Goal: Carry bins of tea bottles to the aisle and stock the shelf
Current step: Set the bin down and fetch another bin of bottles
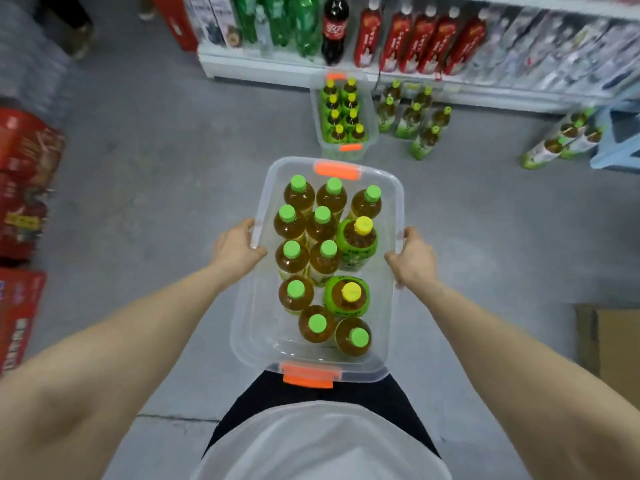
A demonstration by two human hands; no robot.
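The clear bin (249,317) hung in front of my waist, off the floor, with its long axis pointing toward the shelf (277,69). Inside it the tea bottles (292,258) stood upright. Most were green-capped, with two yellow-capped bottles (358,239) on the right side. They were packed loosely, and bare bin floor showed along the near left and the far right.

My left hand (237,249) gripped the left rim with its fingers curled round the lip. My right hand (414,259) gripped the right rim the same way. Both hands sat about midway along the long sides.

To my mind the job here was to hold the bin level, since the bottles had room to slide and any tilt or jolt could topple them.

Ahead, a second bin (372,116) of yellow-capped bottles sat on the floor by the shelf base, with loose bottles (412,116) just beside it on its right. I judged the best spot to set down was the bare floor just short of that second bin. I meant to lower both sides together and stay well apart from the cardboard (609,341) at my right.
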